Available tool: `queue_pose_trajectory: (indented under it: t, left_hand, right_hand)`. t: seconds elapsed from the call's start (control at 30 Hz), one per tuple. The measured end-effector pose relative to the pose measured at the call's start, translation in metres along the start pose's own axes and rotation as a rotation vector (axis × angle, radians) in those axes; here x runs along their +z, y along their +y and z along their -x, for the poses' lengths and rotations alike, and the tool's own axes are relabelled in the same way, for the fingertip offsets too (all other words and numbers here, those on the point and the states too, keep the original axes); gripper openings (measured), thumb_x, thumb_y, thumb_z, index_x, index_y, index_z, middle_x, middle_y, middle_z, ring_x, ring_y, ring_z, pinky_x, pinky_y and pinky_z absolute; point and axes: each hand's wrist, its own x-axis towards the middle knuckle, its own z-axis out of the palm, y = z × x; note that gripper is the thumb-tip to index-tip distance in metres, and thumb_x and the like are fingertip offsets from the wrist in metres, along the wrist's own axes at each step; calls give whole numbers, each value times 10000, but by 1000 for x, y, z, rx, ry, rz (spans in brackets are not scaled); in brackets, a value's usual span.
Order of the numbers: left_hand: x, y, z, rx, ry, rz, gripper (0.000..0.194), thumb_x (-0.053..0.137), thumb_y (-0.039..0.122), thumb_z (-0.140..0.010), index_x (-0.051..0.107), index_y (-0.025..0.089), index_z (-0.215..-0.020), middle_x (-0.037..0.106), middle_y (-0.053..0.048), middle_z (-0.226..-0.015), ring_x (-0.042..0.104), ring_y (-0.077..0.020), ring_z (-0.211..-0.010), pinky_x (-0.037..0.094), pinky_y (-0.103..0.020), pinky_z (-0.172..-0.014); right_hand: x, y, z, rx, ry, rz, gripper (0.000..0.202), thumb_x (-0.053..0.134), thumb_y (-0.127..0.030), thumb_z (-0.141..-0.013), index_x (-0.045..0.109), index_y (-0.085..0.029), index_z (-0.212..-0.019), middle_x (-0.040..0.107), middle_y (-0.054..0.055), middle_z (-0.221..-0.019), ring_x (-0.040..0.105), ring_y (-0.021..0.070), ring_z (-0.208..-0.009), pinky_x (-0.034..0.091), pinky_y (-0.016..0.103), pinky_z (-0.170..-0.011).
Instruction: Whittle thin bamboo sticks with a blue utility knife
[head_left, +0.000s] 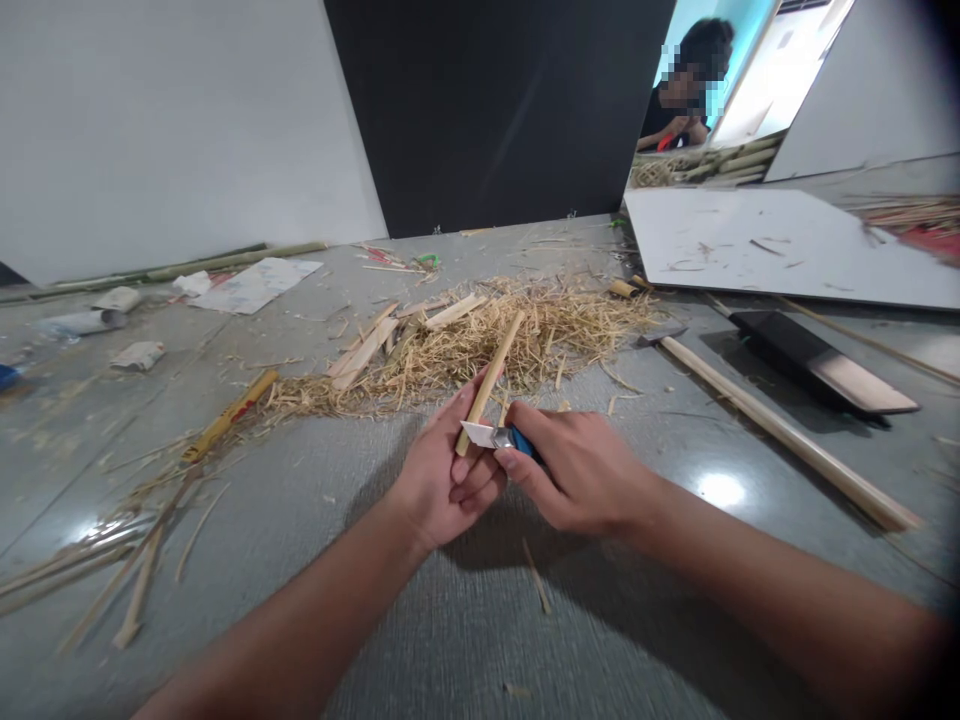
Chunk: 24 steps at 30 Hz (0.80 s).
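Observation:
A short bamboo strip slants up and away from my left hand, which grips it with the palm turned upward. My right hand is closed round the blue handle of a utility knife. The knife's pale blade lies across the lower end of the strip. Whether its edge bites into the bamboo I cannot tell. Just beyond both hands spreads a heap of thin bamboo shavings, with a few flat split pieces on its left side.
At the right lie a long-handled sickle, a black flat object and a white board. A yellow tube, bamboo strips and papers lie left. A person sits beyond the black panel.

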Motion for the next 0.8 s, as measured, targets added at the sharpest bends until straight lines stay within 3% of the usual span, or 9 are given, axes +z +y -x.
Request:
queue_pose_trajectory:
  t: [0.37,0.8]
  left_hand:
    - [3,0,0,63,40,-10,311,372,309,-965,666,229,-1031,309,96,-314,102,-55,-237,175,-144,-242]
    - [3,1,0,57,-9,-25,335,338,291,-980,632,254,-1136,335,91,-304,48,-57,-258,155,-145,-249]
  right_hand:
    - [-5,-3,1,34,25,-6,360,279,-469,-958,483,-172,-937,648,67,-769,540,171,-592,229,300,-540]
    - [-3,-2,0,45,122,130,375,308,-495,-943,496,-172,-948,643,67,-810,525,162,-588,185,308,-527]
